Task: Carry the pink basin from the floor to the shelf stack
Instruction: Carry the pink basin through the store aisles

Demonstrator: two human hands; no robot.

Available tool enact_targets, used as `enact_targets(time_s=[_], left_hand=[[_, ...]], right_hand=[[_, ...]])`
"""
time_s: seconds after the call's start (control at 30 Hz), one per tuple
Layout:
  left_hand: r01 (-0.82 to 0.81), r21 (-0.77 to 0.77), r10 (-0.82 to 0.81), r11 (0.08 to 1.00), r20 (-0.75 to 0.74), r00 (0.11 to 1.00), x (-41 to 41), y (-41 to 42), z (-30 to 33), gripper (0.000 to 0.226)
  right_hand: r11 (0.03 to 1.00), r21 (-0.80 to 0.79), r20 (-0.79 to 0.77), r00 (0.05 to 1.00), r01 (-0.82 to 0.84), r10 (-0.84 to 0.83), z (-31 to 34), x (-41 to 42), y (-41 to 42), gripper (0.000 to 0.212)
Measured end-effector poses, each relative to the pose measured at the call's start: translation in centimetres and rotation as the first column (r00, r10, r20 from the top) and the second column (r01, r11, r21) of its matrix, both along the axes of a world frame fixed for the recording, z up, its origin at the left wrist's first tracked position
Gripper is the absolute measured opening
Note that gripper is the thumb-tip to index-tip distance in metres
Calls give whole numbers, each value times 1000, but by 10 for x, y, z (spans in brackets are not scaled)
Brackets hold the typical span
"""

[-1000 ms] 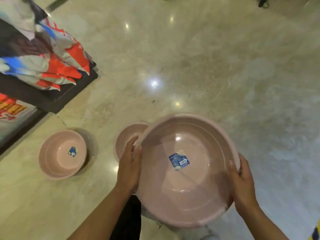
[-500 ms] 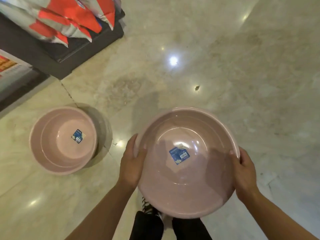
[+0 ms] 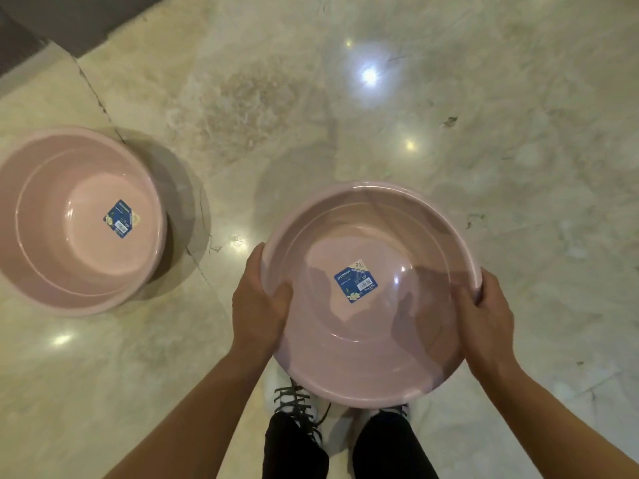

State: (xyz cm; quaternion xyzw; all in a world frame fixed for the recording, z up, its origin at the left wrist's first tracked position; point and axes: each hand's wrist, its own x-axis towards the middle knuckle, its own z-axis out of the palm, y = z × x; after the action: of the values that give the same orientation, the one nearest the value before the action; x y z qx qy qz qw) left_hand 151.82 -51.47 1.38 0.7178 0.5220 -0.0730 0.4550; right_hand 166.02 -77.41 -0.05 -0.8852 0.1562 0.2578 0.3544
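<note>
A: Item one?

B: Pink basin, round, plastic, mouth up. It is held in the air above the floor, low in the middle of the view, right over the person's feet. Its near edge tips a little downward toward the person.

A: Markings?

B: A blue label on the inside bottom, square, set cornerwise, with white print and a small barcode. Only the word "MODERN" reads clearly.

A: Who has it?

B: Both hands, bare. The left hand is closed over the left rim, thumb inside the bowl, the other fingers hidden under the outer wall. The right hand is closed over the right rim the same way, thumb lying inside, fingers curled round the edge. The two grips sit opposite each other.

A: Item two?

B: A second basin, same pink, deeper walls, standing on the floor at the left, well apart from the held one. It has its own blue sticker on the inside bottom. A dark shadow falls on its right side.

A: Below the held basin?

B: Black trouser legs and a white shoe with black laces; the other shoe is mostly hidden by the basin.

A: Surroundings?

B: Pale polished stone floor with bright spots of reflected light, a thin crack running past the second basin, and a dark base in the upper left corner.
</note>
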Motion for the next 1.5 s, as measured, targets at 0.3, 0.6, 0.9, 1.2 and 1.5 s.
enact_targets(time_s=[0.3,0.6,0.9,1.2,1.5], left_hand=[[-80,-79,78,994,-25,997,7,4,31,76],[-148,-183,156,972,28,987,0,-2,-6,82],[-361,-255,408,897,164,898,-21,23,23,11],[-608,-223,647,762,218,731,-80,151,183,16],[-759,-222,790,612,128,600,-185,302,158,41]], right_hand=[[999,28,18,999,-35,35,36,3,9,76],[990,137,-90,996,17,-5,1,7,10,76],[945,315,-83,995,85,-62,25,4,35,22],[902,401,-60,978,-162,202,169,1,215,7],[821,382,-67,873,-424,482,153,-53,435,13]])
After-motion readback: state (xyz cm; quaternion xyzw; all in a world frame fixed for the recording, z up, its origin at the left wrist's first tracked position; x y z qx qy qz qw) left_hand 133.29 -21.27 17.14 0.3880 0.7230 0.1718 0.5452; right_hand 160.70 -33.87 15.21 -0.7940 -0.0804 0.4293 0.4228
